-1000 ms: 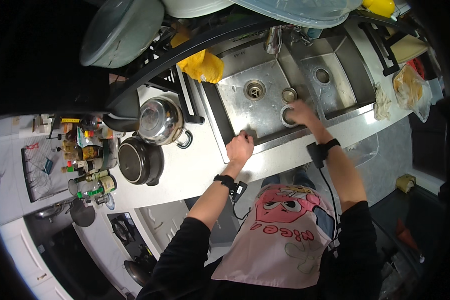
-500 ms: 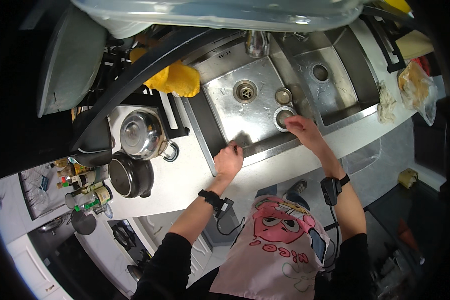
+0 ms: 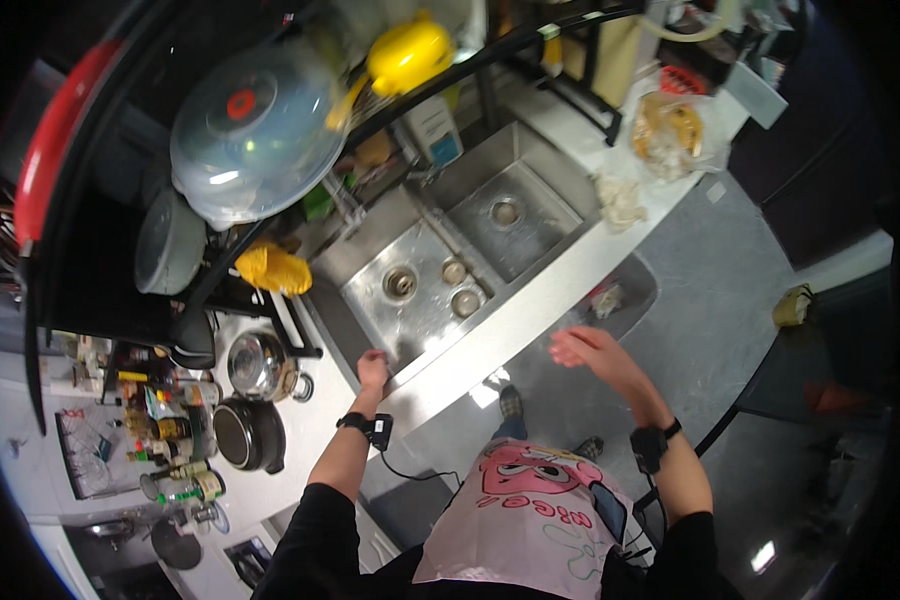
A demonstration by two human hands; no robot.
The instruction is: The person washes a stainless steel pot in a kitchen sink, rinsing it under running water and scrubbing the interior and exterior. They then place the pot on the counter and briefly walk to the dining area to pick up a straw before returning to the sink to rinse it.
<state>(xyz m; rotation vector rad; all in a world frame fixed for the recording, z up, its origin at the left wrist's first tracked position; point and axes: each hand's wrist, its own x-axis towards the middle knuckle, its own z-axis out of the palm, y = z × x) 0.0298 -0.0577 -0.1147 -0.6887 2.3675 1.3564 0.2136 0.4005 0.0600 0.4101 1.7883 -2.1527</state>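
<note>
My left hand (image 3: pixel 372 369) is closed at the near left edge of the steel double sink (image 3: pixel 410 408). What its fingers hold, if anything, is hidden. Over the floor in front of the counter hangs my right hand (image 3: pixel 585 347), fingers stretched out and slightly blurred, with nothing visible in them. Inside the larger left basin lie a small round metal drain piece (image 3: pixel 454 271) and a wider round strainer (image 3: pixel 465 303), next to the open drain (image 3: pixel 400 283). The right basin has its own drain (image 3: pixel 506 211).
A steel pot (image 3: pixel 256 366) and a dark pan (image 3: pixel 247 436) stand left of the sink. A rack above holds a clear dome lid (image 3: pixel 255 135). A cloth (image 3: pixel 619 202) and a bagged item (image 3: pixel 667 137) lie at right. Below the counter is a bin (image 3: pixel 625 300).
My right hand has moved away from the wider strainer, back over the floor. The left hand stays by the sink's near edge. The view has turned and pulled back.
</note>
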